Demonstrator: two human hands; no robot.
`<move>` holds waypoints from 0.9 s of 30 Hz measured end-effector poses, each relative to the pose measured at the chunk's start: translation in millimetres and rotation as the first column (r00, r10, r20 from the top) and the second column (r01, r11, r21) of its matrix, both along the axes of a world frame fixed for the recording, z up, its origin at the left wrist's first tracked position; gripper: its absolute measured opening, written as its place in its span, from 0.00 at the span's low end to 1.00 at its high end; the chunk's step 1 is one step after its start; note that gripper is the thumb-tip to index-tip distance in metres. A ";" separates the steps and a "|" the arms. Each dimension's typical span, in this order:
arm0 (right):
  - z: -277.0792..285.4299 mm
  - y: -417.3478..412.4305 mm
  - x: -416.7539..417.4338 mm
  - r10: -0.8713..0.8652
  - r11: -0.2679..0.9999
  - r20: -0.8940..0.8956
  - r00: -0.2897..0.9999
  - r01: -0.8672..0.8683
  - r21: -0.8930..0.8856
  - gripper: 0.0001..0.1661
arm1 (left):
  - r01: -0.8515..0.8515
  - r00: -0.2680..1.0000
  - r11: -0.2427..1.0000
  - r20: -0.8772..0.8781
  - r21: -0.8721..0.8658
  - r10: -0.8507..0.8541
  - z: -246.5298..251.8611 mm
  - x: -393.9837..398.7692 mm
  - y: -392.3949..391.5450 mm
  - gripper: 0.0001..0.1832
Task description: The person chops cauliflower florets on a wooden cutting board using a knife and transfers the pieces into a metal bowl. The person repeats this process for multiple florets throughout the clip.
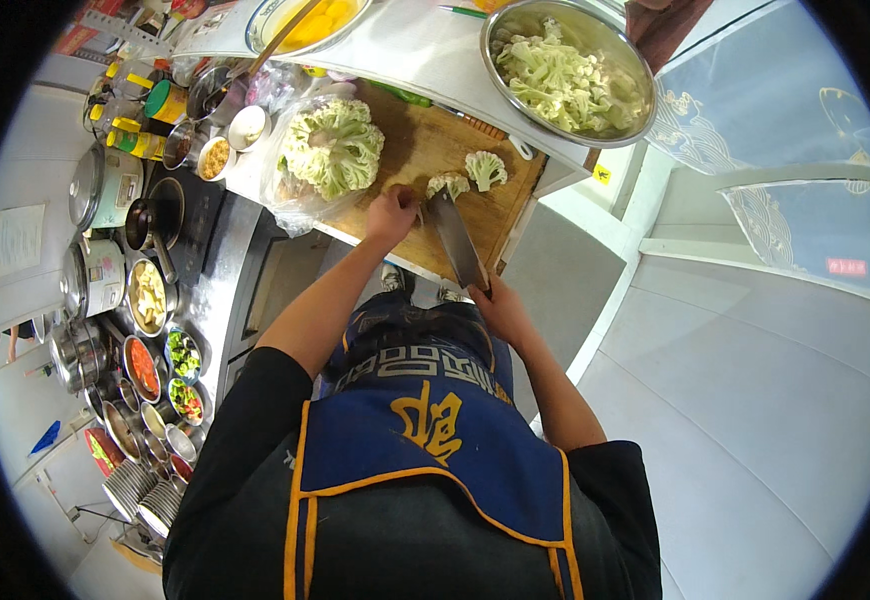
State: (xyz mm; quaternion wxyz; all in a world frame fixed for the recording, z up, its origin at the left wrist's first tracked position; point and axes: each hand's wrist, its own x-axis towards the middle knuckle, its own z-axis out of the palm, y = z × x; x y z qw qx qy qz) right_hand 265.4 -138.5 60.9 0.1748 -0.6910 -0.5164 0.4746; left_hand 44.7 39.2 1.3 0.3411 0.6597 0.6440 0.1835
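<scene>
My right hand (501, 304) grips the handle of a cleaver (456, 234), its blade lying over the wooden cutting board (423, 142). The blade's far end touches or overlaps a small cauliflower floret (447, 183). A second cauliflower piece (486, 171) rests just to the right of it. My left hand (393, 216) is at the near edge of the board, left of the blade, with curled fingers. Whether it holds something cannot be made out. Beyond it sits a large cauliflower head (335, 148), partly wrapped in a clear plastic bag (277, 187).
Cut cauliflower fills a steel bowl (566, 82) on the white shelf at far right. A bowl of egg yolks (315, 26) stands at far left. Small bowls, a wok (142, 221), rice cookers (104, 187) and several dishes crowd the left counter. A blue curtain (772, 90) hangs at right.
</scene>
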 end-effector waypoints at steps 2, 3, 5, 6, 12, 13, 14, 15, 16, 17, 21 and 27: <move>4.5 -11.3 1.4 0.003 1.000 0.004 1.000 -0.003 0.005 0.20 | 0.000 1.000 0.995 -0.006 0.100 0.001 5.0 7.1 11.0 0.21; 16.2 -15.3 2.6 0.010 1.000 0.031 0.999 -0.011 0.008 0.19 | 0.058 0.998 0.991 -0.001 0.120 -0.058 10.1 12.7 16.1 0.22; 36.3 -21.9 5.3 0.033 0.999 0.077 0.996 -0.032 -0.015 0.19 | 0.173 0.984 0.972 0.006 0.158 -0.176 20.8 26.9 27.5 0.24; 46.4 -23.2 5.7 0.052 0.998 0.094 0.994 -0.049 -0.036 0.19 | 0.250 0.966 0.962 -0.095 0.113 -0.240 23.8 33.7 33.6 0.24; 53.3 -28.2 1.1 0.171 0.983 0.081 0.982 -0.165 -0.079 0.21 | 0.258 0.965 0.966 -0.043 0.022 -0.257 17.4 32.1 73.6 0.26; 52.4 -25.4 -2.5 0.203 0.976 0.077 0.976 -0.196 -0.095 0.21 | 0.206 0.977 0.977 0.051 0.061 -0.209 21.3 27.0 74.6 0.25; 49.5 -19.5 -7.9 0.209 0.976 0.072 0.975 -0.203 -0.084 0.21 | 0.148 0.976 0.984 0.146 0.094 -0.161 25.7 18.6 74.3 0.24; 44.0 -11.2 -15.1 0.210 0.976 0.066 0.975 -0.205 -0.071 0.21 | 0.092 0.964 0.988 0.239 0.123 -0.119 33.3 12.6 73.6 0.23; 37.9 -3.6 -19.9 0.211 0.977 0.061 0.976 -0.207 -0.059 0.21 | 0.052 0.951 0.994 0.300 0.097 -0.079 44.9 8.8 70.5 0.19; 27.2 1.0 -22.5 0.142 0.989 0.091 0.986 -0.137 -0.052 0.21 | 0.039 0.958 0.996 0.280 0.078 -0.059 54.0 6.3 63.6 0.18; 3.3 11.7 -21.9 -0.126 0.992 0.092 0.988 0.124 0.025 0.22 | -0.038 0.980 0.997 0.199 0.066 0.024 48.2 -12.2 30.0 0.18; 38.1 0.2 -3.5 0.008 0.995 0.138 0.990 -0.021 0.096 0.18 | -0.070 0.981 0.994 0.189 0.083 0.054 -10.4 -14.6 -0.5 0.17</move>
